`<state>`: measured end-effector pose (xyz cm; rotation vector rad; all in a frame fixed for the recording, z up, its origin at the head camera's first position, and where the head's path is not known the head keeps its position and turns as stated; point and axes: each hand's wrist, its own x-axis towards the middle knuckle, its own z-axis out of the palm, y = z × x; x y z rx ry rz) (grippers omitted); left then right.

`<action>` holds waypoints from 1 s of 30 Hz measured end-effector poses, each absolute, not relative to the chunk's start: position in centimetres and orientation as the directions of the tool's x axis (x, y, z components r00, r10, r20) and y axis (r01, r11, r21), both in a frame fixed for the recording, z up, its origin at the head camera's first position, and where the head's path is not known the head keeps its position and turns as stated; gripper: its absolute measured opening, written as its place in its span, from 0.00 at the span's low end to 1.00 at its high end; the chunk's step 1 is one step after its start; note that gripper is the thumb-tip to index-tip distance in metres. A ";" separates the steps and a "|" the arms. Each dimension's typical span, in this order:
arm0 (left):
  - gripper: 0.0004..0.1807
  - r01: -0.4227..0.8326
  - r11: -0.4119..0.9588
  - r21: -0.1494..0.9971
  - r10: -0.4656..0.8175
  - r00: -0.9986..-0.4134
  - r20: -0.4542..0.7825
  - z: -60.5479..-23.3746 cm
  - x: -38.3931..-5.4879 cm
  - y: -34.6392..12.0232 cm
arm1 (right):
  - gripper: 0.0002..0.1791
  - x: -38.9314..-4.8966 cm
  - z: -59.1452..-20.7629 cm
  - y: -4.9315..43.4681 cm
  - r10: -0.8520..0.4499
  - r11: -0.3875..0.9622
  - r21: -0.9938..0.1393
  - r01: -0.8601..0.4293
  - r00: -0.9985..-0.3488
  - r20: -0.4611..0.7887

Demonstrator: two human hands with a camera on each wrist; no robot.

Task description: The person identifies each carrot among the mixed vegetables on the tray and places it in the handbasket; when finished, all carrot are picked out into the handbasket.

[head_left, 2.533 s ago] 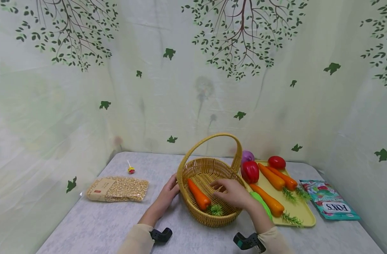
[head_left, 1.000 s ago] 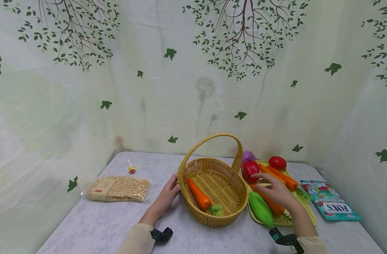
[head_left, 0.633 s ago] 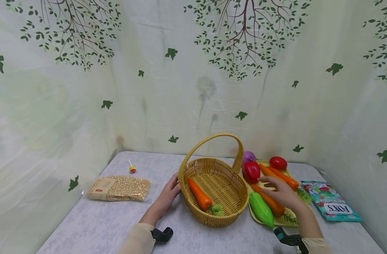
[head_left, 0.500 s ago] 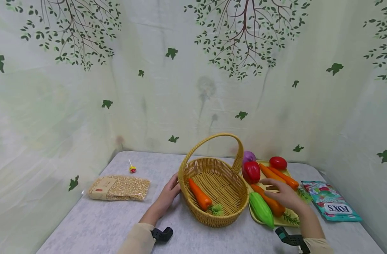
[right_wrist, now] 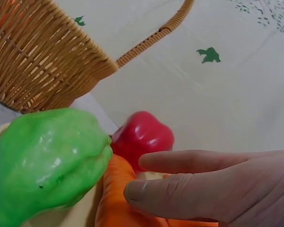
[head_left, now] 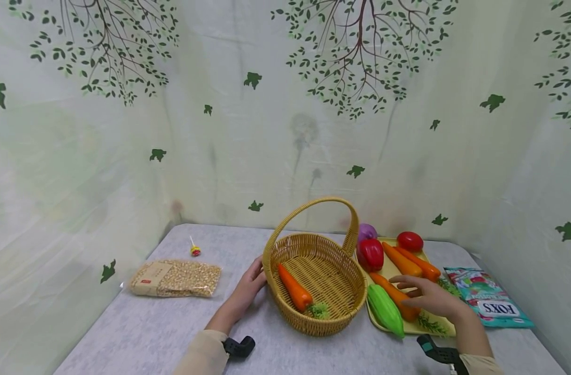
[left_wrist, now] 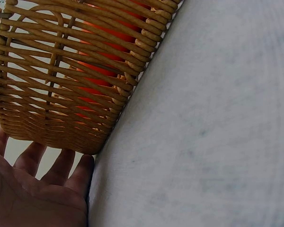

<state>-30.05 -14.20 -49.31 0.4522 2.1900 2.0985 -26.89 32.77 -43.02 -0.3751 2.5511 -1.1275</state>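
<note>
Now the right hand (head_left: 428, 296) hangs over the front carrot (head_left: 389, 291) on the yellow tray (head_left: 447, 327), thumb and forefinger parted with nothing between them, though whether the thumb touches I can't tell, while the left hand (head_left: 244, 291) lays spread fingers against the wicker basket (head_left: 331, 273), where another carrot (head_left: 292, 285) lies. Careful: the green vegetable (head_left: 385, 310) sits just beside that front carrot, so a sloppy grip could knock it off the tray, and a hard left-hand push could shove the basket into both.

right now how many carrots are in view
4. One carrot lies in the basket; three are on the yellow tray: two side by side farther back, one nearer, partly hidden by the right hand. Others could be hidden.
</note>
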 end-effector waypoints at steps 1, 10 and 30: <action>0.28 0.157 0.021 0.987 0.261 -0.954 0.146 -49.3 -30.1 -14.2 | 0.30 -26.8 -43.1 32.8 -0.360 0.658 -0.746 -0.098 -0.912 -0.197; 0.27 0.143 0.036 0.989 0.255 -0.958 0.129 -49.5 -30.2 -14.1 | 0.29 -26.5 -43.6 33.1 -0.338 0.700 -0.711 -0.059 -0.905 -0.258; 0.28 0.157 0.032 0.987 0.251 -0.957 0.144 -49.5 -30.2 -14.2 | 0.20 -26.9 -43.1 33.5 -0.379 0.674 -0.723 -0.152 -0.911 -0.162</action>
